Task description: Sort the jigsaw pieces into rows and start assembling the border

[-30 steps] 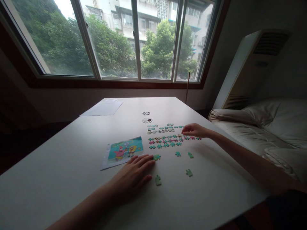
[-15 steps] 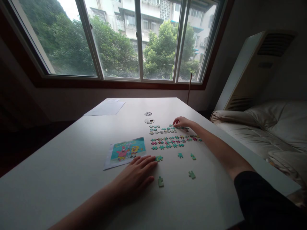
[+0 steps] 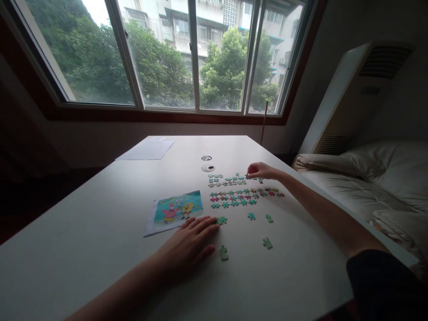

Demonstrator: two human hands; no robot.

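My left hand (image 3: 190, 243) lies flat and open on the white table (image 3: 100, 249), fingertips touching a green puzzle piece (image 3: 221, 220) just below a cartoon picture sheet (image 3: 174, 211). My right hand (image 3: 261, 170) reaches far out, fingers pinched together at the right end of the far row of puzzle pieces (image 3: 229, 180); what it holds is too small to make out. A second band of several mixed teal and pink pieces (image 3: 245, 196) lies nearer. Loose green pieces (image 3: 224, 253) sit near my left hand, and another green piece (image 3: 267, 243) lies to the right.
A sheet of paper (image 3: 146, 150) lies at the table's far left. Two round cable-hole covers (image 3: 207, 167) sit beyond the pieces. A cushioned sofa (image 3: 361, 178) and a standing air conditioner (image 3: 347, 93) are on the right. A large window is behind the table.
My right hand moved from the near band of pieces out to the far row, then drew slightly right with fingers pinched. My left hand stayed flat in place.
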